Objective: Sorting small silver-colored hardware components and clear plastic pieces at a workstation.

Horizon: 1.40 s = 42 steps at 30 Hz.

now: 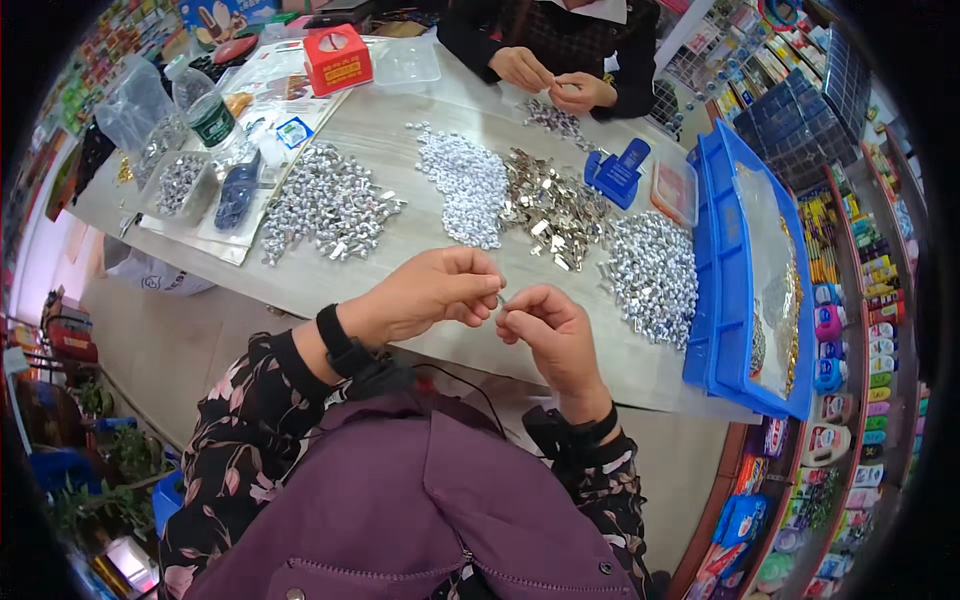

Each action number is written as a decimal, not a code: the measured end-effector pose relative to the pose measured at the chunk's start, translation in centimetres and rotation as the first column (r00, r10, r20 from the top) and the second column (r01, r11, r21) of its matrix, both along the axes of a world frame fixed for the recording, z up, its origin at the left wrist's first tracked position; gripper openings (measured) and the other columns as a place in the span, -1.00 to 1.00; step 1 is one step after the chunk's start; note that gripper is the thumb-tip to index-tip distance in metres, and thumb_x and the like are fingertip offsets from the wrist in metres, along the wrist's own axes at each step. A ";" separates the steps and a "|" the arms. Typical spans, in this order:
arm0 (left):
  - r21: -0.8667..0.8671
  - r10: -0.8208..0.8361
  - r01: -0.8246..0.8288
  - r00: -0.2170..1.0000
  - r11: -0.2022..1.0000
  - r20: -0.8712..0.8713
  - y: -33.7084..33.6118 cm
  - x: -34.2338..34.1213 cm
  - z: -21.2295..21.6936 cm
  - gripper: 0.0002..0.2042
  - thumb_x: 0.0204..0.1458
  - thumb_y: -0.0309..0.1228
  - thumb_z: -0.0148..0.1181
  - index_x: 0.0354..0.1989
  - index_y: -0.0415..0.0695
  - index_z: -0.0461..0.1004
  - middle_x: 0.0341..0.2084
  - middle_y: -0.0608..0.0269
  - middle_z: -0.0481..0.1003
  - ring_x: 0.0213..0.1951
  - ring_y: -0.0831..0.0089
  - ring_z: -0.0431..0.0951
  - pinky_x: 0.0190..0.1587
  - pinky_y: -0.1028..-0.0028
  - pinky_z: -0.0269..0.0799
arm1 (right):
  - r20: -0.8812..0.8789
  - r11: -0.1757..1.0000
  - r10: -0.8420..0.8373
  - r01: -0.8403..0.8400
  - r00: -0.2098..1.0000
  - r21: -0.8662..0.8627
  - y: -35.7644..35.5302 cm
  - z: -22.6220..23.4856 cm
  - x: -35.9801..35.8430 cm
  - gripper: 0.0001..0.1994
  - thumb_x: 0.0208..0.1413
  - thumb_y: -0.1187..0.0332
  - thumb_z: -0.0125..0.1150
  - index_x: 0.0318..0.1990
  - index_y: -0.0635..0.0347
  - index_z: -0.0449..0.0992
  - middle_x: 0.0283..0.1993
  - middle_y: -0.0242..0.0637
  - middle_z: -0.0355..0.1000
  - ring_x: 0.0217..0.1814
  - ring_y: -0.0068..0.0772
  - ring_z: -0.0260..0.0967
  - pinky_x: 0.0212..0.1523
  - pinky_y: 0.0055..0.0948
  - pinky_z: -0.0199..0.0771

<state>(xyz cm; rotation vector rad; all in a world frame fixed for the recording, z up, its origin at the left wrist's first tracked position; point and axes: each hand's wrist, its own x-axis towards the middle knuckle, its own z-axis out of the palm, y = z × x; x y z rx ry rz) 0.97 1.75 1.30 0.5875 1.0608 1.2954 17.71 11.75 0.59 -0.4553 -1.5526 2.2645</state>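
My left hand (pixel 440 292) and my right hand (pixel 548 325) meet over the table's near edge, fingertips pinched close together. Between them is a tiny silvery piece (pixel 502 298), too small to make out its kind. Just beyond my hands lie a heap of small white-silver pieces (pixel 462 185) and a heap of shiny flat metal pieces (pixel 556 205). On the right spreads another pile of small silvery pieces (pixel 650 270). A further pile of grey-silver pieces (pixel 325 205) lies to the left.
A blue plastic tray (pixel 708 270) stands along the table's right side. At the back left are a red box (pixel 338 62), a plastic bottle (pixel 203 105) and a clear tub of pieces (pixel 180 187). Opposite, another person's hands (pixel 555 82) work over a small pile. Shelves of goods (pixel 850 400) line the right.
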 end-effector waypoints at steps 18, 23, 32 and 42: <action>0.235 0.256 -0.191 0.922 0.953 -0.290 -1.2 3.2 -1.3 -0.89 0.09 -0.46 0.03 -0.28 -0.24 0.35 -0.49 0.24 0.47 -0.47 0.57 0.49 -0.42 0.61 0.44 | -0.138 0.916 -0.171 0.209 0.976 0.342 -1.3 -2.6 0.2 -0.88 0.01 0.55 0.15 -0.27 0.29 0.43 -0.28 -0.33 0.42 -0.27 -0.62 0.36 -0.26 -0.68 0.35; 0.260 0.281 -0.162 0.800 0.952 -0.531 -1.5 3.5 -1.7 -0.88 0.08 -0.46 0.03 -0.29 -0.25 0.32 -0.49 0.24 0.47 -0.49 0.60 0.48 -0.44 0.62 0.43 | -0.004 0.976 -0.101 0.100 0.995 0.195 -1.2 -1.7 -0.1 -0.90 0.04 0.52 0.13 -0.27 0.30 0.41 -0.32 -0.34 0.42 -0.29 -0.62 0.35 -0.27 -0.66 0.35; 0.124 0.140 -0.082 0.794 0.989 -0.591 -0.9 1.7 -1.6 -0.85 0.06 -0.41 0.07 -0.31 -0.22 0.31 -0.60 0.37 0.41 -0.55 0.66 0.42 -0.51 0.65 0.36 | 0.155 0.935 -0.032 -0.025 0.987 0.354 0.2 -2.4 -1.1 -0.82 0.03 0.47 0.14 -0.19 0.29 0.42 -0.35 -0.43 0.40 -0.32 -0.69 0.32 -0.32 -0.68 0.34; 0.009 -0.004 -0.227 -0.056 0.974 -0.998 -1.2 -8.7 0.6 -0.85 -0.06 -0.39 0.13 -0.39 -0.19 0.37 -0.59 0.14 0.41 -0.53 0.34 0.46 -0.47 0.40 0.33 | 0.310 0.387 -0.324 -0.174 0.894 0.905 7.9 -1.7 -2.1 -0.79 -0.06 0.41 0.18 -0.23 0.26 0.47 -0.38 -0.28 0.43 -0.41 -0.51 0.37 -0.35 -0.57 0.36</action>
